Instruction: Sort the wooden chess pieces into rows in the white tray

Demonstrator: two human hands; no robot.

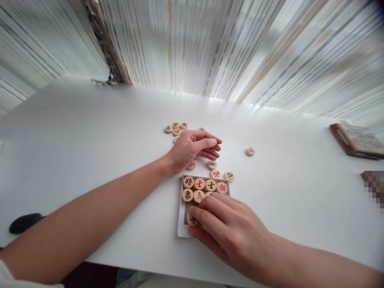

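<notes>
A shallow box (181, 216) near the table's front edge holds rows of round wooden pieces with red or black characters, such as the red-marked piece (199, 184). My right hand (231, 224) reaches over the box, its thumb and fingers closed on a black-marked piece (192, 219) at the box's lower left. It covers the box's right part. My left hand (196, 147) hovers beyond the box, over loose pieces, fingers extended and slightly curled, with nothing visible in it. Near it lie a red piece (215, 173) and a black piece (212, 164).
On the white table (120, 132), a red piece (250, 151) lies apart to the right. Several pieces (176, 125) cluster behind my left hand. A brown box (357, 140) sits far right, a dark object (25, 223) far left. Striped curtains (192, 44) hang behind.
</notes>
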